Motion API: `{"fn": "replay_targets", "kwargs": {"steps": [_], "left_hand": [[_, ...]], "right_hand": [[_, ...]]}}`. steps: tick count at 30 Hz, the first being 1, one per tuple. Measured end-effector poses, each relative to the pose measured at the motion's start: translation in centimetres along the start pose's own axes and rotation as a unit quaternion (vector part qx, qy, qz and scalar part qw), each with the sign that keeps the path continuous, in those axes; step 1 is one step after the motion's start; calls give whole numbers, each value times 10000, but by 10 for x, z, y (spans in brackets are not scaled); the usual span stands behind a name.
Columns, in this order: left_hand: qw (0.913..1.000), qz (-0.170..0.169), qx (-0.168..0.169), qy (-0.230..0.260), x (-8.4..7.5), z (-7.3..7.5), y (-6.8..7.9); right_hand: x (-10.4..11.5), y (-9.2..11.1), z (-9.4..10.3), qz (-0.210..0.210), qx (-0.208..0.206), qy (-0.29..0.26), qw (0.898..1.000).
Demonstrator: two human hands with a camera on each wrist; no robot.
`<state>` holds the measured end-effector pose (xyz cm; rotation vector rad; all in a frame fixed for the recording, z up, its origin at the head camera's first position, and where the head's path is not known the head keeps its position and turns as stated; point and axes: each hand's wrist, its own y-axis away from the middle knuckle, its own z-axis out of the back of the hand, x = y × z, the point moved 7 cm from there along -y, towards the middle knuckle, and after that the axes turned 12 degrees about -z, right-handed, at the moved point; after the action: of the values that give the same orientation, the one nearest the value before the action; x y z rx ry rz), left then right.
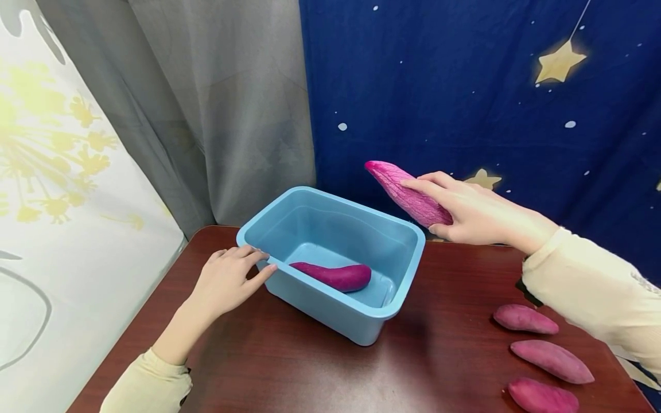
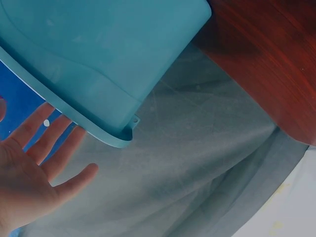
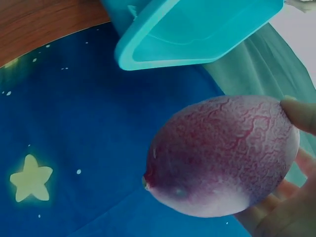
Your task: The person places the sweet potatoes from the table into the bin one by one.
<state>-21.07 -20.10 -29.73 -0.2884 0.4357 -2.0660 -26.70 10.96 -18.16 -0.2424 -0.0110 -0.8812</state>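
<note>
My right hand grips a large purple sweet potato, held tilted above the right back corner of a blue plastic bin. Wrinkled, veined skin covers this sweet potato in the right wrist view, with the thumb and fingers around one end. At the bin's left front rim rests my left hand, fingertips on the edge. The left wrist view shows the fingers fairly straight and spread. Inside the bin, a darker, curved purple sweet potato lies on the floor near the front wall.
Three more sweet potatoes lie in a column at the table's right: an upper one, a middle one and a lower one. Behind the brown table hang a grey curtain and a blue star-patterned one.
</note>
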Motion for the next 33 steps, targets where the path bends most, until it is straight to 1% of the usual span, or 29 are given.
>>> {"fn": "replay_targets", "kwargs": {"steps": [5, 9, 20, 33], "left_hand": [[10000, 4, -10, 9, 0, 0, 0], [10000, 14, -5, 28, -1, 0, -1], [10000, 29, -7, 53, 0, 0, 0], [10000, -27, -91, 27, 2, -2, 1]], "right_hand": [[6, -10, -9, -46, 387, -242, 9989], [14, -19, -14, 38, 584, -388, 9975], [36, -41, -23, 330, 780, -736, 9937], [50, -63, -40, 276, 1137, -921, 9889]]}}
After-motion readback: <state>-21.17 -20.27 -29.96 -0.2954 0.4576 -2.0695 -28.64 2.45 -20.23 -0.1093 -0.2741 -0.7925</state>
